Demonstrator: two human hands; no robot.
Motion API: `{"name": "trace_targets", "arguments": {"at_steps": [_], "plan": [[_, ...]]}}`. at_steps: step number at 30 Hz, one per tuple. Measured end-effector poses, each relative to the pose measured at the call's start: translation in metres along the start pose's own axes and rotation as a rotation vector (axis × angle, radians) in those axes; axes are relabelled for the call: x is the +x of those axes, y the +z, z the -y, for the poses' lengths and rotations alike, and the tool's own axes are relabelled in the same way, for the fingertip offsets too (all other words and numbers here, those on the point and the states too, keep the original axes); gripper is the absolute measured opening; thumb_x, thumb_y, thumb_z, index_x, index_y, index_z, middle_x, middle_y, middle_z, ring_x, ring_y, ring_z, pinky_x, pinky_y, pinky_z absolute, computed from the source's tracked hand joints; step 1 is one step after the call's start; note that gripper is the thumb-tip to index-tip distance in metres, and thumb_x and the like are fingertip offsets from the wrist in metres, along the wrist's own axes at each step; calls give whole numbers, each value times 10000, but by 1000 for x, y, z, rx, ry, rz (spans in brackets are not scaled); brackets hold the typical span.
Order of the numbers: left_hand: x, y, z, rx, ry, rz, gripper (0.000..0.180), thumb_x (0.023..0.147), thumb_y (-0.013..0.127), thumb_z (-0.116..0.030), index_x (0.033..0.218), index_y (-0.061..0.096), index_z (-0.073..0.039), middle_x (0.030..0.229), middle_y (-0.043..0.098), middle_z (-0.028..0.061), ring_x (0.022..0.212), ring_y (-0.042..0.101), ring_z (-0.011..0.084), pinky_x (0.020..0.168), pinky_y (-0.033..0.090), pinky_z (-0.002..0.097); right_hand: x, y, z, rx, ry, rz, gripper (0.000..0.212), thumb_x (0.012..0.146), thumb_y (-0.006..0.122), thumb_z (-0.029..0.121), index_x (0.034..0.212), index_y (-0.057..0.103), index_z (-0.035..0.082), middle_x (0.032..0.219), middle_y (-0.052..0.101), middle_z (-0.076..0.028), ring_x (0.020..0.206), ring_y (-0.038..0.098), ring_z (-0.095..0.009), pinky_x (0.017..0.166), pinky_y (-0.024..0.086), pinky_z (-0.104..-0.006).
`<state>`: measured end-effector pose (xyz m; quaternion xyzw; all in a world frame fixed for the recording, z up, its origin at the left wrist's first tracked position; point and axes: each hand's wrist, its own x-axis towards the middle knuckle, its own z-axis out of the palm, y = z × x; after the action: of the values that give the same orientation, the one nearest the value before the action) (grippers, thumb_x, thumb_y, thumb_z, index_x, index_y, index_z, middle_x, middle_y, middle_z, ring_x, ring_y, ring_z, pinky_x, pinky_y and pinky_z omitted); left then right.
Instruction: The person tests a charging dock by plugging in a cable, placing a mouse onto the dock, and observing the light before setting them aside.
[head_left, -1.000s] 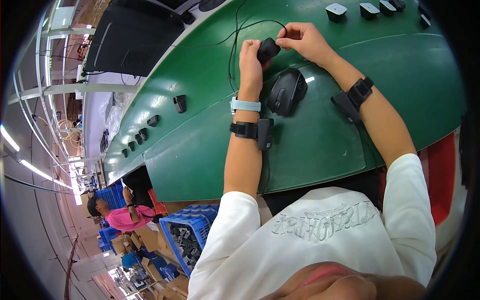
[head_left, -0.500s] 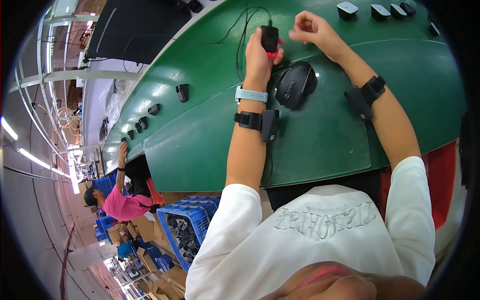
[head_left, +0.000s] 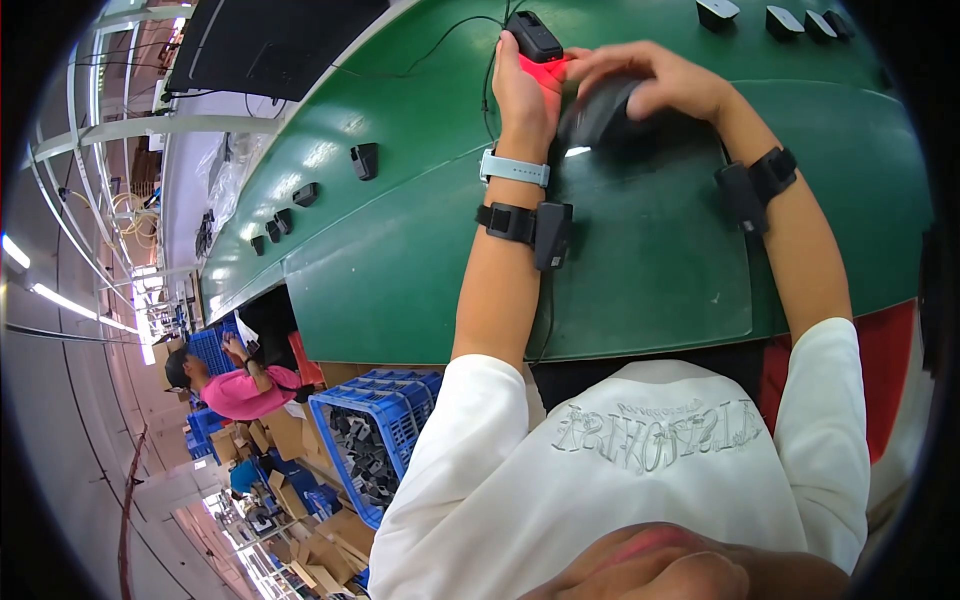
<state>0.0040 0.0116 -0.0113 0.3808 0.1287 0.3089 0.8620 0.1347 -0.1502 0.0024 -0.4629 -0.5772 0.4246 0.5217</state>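
Note:
A small boxy black device [head_left: 535, 38], with a cable at its far end, rests in my left hand [head_left: 527, 100]. My left fingers are closed around it, and red light glows over the palm beneath it. Just to the right, my right hand [head_left: 665, 80] is curled over a black computer mouse [head_left: 600, 115], gripping it from above. Motion smears both the mouse and my right fingertips, so its underside and exact tilt cannot be made out. Dark strapped modules sit on both forearms, and a pale blue watch band is on my left wrist.
Several small black pieces [head_left: 364, 161] stand in a row along the green tabletop's [head_left: 400, 270] left side. More pieces with pale tops [head_left: 717, 13] stand at the far right. A blue crate [head_left: 405, 400] of dark parts is beside me. A person in pink [head_left: 245, 390] is at the left.
My right hand has come down and left onto the mouse, which has shifted away from me. My left hand has tilted the black device and moved it slightly farther away. The person in pink has drawn an arm back.

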Motion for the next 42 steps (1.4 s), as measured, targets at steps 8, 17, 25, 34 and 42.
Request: {"name": "trace_targets", "arguments": {"at_steps": [8,17,25,34,42], "plan": [[-7,4,0,306,173,125,480,977,688,-158,1362,439,-15,1030,645,92,887,657,168,767,599,360,7,-4,-20,655,-134,-562,513,1002,614,58,1479,425,69,1191,646,-68,1007,659,-155,862,572,-313],[-14,16,1,634,213,186,549,893,774,-99,1352,490,4,1020,694,97,902,669,165,782,554,278,7,0,-8,477,-99,-681,555,972,644,35,1476,411,43,1233,636,-102,1069,640,-174,897,556,-313],[-13,8,-1,482,-47,264,451,988,608,-12,1404,441,39,1107,667,95,997,667,168,891,538,280,3,19,11,-449,-196,-801,745,843,817,359,1420,488,22,1283,622,-141,1184,612,-267,1002,483,-358],[-19,13,-1,305,-19,367,381,985,584,30,1351,482,5,1271,628,110,1128,633,199,977,520,346,3,25,3,-692,-422,-827,743,792,848,284,1440,517,126,1344,619,-129,1211,610,-302,1040,470,-386],[-18,6,-2,383,-15,342,375,976,605,24,1329,480,18,1275,623,110,1161,624,214,1009,505,353,2,21,-5,-723,-469,-793,739,769,857,244,1420,529,124,1340,619,-128,1213,610,-315,1027,482,-382]]}}
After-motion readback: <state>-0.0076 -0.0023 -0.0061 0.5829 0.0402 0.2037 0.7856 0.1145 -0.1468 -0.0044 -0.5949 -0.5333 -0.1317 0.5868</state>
